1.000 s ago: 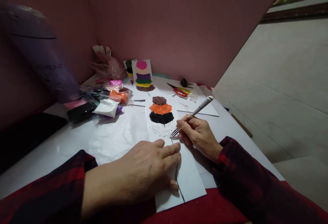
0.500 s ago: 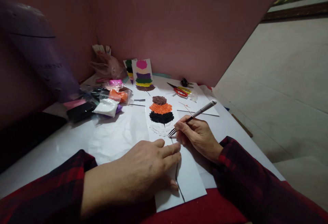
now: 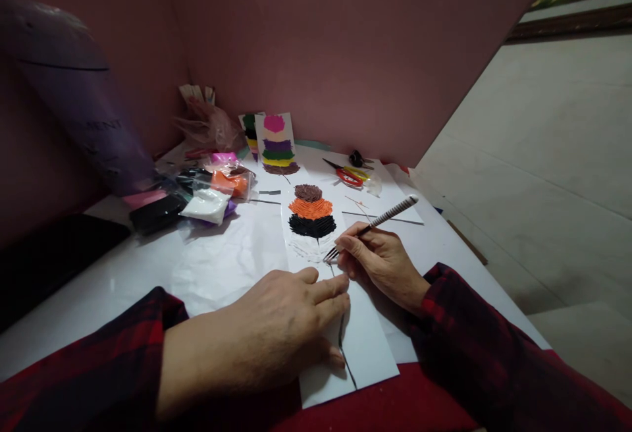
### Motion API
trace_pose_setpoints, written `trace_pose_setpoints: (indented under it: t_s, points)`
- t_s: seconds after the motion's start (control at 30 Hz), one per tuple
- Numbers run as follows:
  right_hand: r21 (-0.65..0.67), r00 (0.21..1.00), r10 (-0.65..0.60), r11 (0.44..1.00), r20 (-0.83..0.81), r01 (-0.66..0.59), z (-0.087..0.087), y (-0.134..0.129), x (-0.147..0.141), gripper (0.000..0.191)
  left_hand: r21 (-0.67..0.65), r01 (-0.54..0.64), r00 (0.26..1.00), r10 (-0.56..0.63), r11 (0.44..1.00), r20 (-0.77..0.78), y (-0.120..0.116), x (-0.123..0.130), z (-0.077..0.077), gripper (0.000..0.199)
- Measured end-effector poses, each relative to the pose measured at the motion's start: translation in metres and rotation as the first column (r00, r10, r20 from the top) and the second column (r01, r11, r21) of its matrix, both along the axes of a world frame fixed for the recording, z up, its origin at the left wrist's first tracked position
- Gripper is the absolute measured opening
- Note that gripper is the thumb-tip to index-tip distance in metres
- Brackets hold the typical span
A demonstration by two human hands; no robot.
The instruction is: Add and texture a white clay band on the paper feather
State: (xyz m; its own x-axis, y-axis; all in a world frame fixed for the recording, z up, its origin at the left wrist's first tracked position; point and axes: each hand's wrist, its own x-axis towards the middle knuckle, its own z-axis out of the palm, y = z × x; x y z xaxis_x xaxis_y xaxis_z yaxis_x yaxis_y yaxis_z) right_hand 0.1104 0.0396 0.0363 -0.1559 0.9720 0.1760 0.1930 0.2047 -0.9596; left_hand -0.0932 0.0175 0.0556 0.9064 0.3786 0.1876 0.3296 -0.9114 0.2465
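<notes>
A long white card lies on the table, bearing textured bands of brown, orange, black and white clay, with a dark line running down its lower part. My right hand is closed around a fork with a ribbed handle; its tines touch the lower right edge of the white band. My left hand lies on the card just below that band, fingers spread and pointing right, holding nothing.
Bags of coloured clay sit at the left beside a black object. Red-handled scissors lie at the back right. A card with coloured bands leans near the pink wall. A purple bag stands far left.
The fork tines have shifted very slightly left along the white band's lower edge. My left hand has stayed in place.
</notes>
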Motion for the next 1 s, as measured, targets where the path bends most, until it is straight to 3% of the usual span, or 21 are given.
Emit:
trace_pose_setpoints:
  t_s: [0.17,0.63,1.0]
  points:
    - [-0.017,0.999,0.000,1.000,-0.047,-0.001,-0.0018,0.0007,-0.0011,0.030,-0.006,-0.008,1.000,0.007,1.000,-0.026,0.0005,0.0002,0.0018,0.029]
    - [0.035,1.000,0.025,0.999,0.017,-0.026,0.0031,0.0008,-0.0018,0.026,0.028,0.000,1.000,0.000,1.000,-0.023,0.0001,0.0002,0.0003,0.032]
    - [0.054,0.999,-0.045,0.998,0.004,0.045,0.0074,-0.0017,-0.0041,0.030,0.023,0.004,1.000,-0.004,1.000,0.014,0.0004,0.0006,0.0002,0.030]
